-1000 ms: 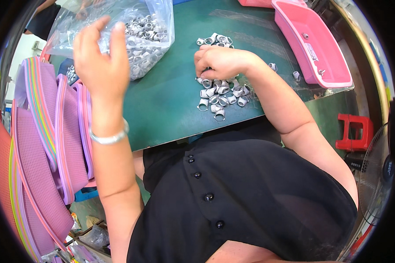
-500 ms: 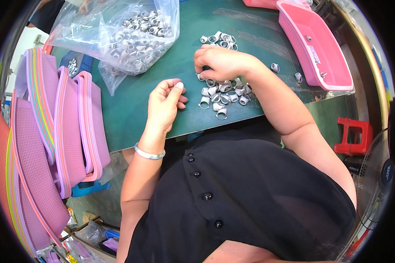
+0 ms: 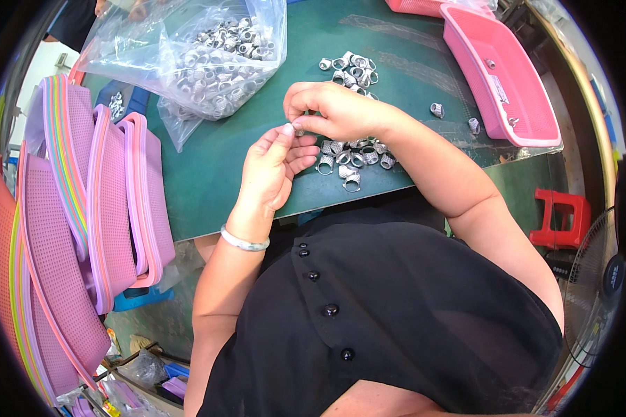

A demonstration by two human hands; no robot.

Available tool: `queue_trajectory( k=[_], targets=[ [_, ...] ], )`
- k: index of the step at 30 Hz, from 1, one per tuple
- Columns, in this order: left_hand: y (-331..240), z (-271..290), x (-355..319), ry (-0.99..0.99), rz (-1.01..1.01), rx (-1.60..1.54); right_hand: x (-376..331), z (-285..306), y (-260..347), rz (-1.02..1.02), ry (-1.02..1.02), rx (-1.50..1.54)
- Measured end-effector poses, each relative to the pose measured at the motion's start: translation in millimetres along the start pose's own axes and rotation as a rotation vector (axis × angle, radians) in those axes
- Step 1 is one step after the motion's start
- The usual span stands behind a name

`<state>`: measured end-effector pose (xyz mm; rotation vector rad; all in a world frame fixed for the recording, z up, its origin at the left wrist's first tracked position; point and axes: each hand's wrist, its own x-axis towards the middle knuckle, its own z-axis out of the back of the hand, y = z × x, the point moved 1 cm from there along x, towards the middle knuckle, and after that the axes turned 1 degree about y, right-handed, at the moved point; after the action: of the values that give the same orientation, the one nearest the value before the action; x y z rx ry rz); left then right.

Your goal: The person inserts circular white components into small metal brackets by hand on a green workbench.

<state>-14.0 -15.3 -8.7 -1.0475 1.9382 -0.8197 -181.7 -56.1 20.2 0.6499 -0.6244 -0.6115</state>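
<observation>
Above the green table [image 3: 215, 167], my two hands meet at the fingertips. My right hand [image 3: 337, 111] pinches a small silver metal fitting [image 3: 299, 131], mostly hidden by the fingers. The thumb and forefinger of my left hand [image 3: 275, 163] close on the same fitting from below, its other fingers loosely curled. Under and beside my right hand lies a loose pile of silver knurled fittings [image 3: 357, 158], some with an open ring end. Farther back is a second cluster of similar fittings [image 3: 355, 68].
A clear plastic bag [image 3: 222, 76] full of fittings stands at the far left. At the right sits a pink basket [image 3: 546, 125] with a few fittings inside; two loose fittings [image 3: 437, 110] lie near it. Stacked purple baskets [image 3: 111, 208], a red stool [image 3: 562, 219] and a fan [image 3: 584, 292] flank me.
My right hand has moved left from the pile to my left hand, bringing a fitting. My left hand has shifted slightly right, and the fingertips now touch.
</observation>
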Motion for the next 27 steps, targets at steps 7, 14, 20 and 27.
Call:
queue_trajectory(
  k=[7,14,20,27],
  targets=[
    [-5,1,-6,0.124,-0.059,-0.177,-1,8,-5,-0.124,-0.04,0.461],
    [-7,2,-11,0.163,-0.053,-0.236,-2,13,-1,-0.186,0.023,0.39],
    [-7,2,-10,0.154,-0.113,-0.227,-3,13,0,-0.138,0.019,0.392],
    [-4,-2,-12,0.065,-0.394,-0.024,-1,10,4,-0.072,0.012,0.394]
  ],
)
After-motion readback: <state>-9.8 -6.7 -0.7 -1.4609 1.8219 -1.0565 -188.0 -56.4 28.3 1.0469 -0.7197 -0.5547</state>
